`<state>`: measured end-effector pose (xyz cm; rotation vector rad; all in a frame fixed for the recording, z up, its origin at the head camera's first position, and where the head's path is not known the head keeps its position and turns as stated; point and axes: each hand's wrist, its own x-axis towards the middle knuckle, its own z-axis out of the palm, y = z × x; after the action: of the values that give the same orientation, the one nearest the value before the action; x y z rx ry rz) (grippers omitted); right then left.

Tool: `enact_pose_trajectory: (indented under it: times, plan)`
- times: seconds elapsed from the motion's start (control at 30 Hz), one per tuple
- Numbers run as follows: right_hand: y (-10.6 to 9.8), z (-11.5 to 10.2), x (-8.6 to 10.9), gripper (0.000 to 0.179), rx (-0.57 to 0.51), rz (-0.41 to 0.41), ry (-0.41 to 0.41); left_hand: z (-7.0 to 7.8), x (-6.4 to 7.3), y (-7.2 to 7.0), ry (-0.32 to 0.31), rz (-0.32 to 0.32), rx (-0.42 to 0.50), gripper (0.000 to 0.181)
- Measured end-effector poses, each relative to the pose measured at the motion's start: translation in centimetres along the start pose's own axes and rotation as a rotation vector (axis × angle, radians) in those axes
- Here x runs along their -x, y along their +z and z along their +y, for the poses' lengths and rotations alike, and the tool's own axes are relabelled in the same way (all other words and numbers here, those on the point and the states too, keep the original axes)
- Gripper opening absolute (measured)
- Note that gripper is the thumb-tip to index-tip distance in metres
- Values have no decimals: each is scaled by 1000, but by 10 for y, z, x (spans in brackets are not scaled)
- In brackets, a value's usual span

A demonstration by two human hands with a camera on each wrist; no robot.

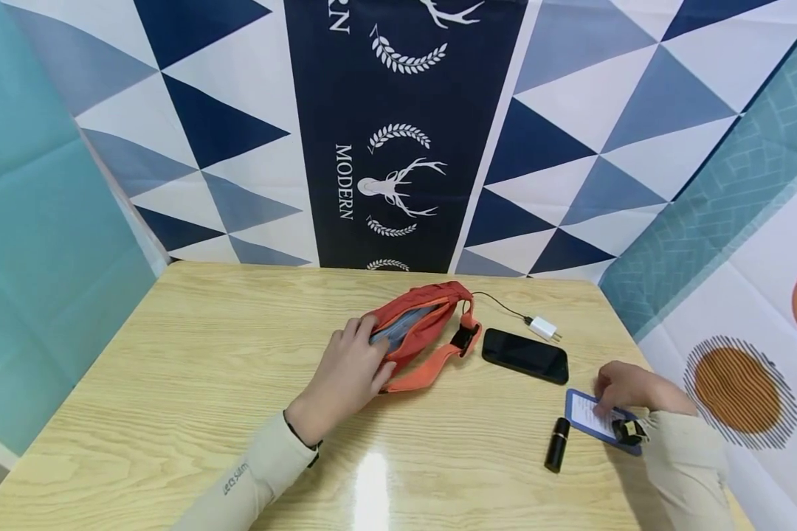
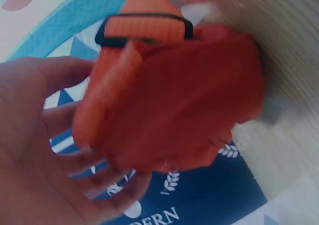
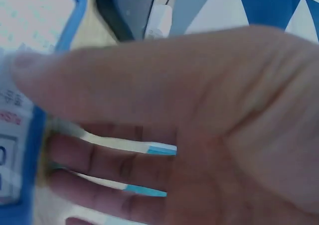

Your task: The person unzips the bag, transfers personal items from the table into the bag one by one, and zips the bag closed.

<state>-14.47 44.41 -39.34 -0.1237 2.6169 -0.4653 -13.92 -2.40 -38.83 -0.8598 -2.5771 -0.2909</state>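
Note:
A red waist bag point(image 1: 428, 339) lies on the table with its zip side open, a grey-blue lining showing inside. My left hand point(image 1: 345, 372) holds its near-left edge, the fingers at the opening. In the left wrist view the thumb and fingers are about one end of the bag point(image 2: 184, 95), beside the orange strap. Far to the right, my right hand point(image 1: 631, 387) pinches a blue-edged card point(image 1: 587, 413) with printed text. The thumb lies on its printed face in the right wrist view, and the other fingers point(image 3: 109, 160) are at its edge.
A black phone point(image 1: 525, 356) lies right of the bag, below a white charger plug point(image 1: 543, 328) whose thin black cable runs to the bag. A black lipstick-like tube point(image 1: 557, 445) lies left of the card. Patterned cloth point(image 1: 398, 147) stands behind the wooden table point(image 1: 239, 354).

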Motion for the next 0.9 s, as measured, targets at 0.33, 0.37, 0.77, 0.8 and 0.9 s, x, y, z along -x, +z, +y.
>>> enact_pose_trajectory:
  times: [0.33, 0.37, 0.77, 0.8, 0.9]
  plan:
    - [-7, -7, 18, 47, 21, -26, 90, 11, -4, 10, -9, 32, -51, 38]
    - [-5, -7, 21, 43, 34, -15, 77, 11, -4, 11, -5, 33, -49, 42]
    - [24, -5, 47, 27, -106, 123, -244, 7, 11, 8, 46, -49, -147, 40]
    - [24, -6, 52, 23, -103, 148, -268, 7, 12, 9, 62, -47, -155, 39]
    - [20, -16, 70, 12, -39, 276, -284, 7, 15, 10, 96, -42, -160, 36]
